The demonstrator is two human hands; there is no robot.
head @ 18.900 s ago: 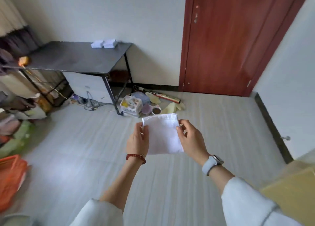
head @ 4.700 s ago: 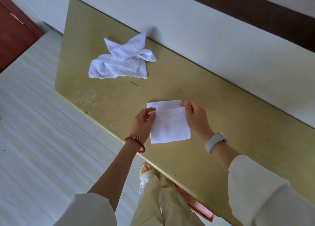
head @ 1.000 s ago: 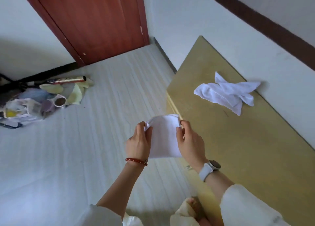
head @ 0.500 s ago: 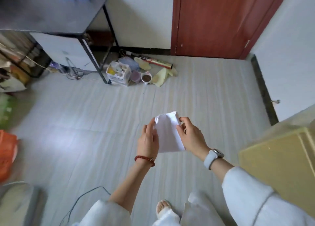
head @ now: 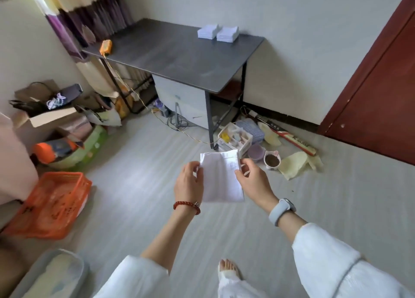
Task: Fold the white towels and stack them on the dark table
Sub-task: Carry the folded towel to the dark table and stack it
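While our left hand [head: 189,181] and right hand [head: 252,178] pinch the folded towel's [head: 221,177] top corners mid-air, we carry it; next, lay it on the stacks [head: 217,33] on the worktop [head: 179,57].

A pale striped floor [head: 336,207] is bounded by white walls [head: 292,16]. A red-brown door [head: 381,95] is set at the right, with a dark skirting [head: 280,115] running along the wall base. Striped curtains [head: 94,12] are hung at the upper left. An orange crate [head: 51,205] and cardboard boxes [head: 45,115] are placed at the left.
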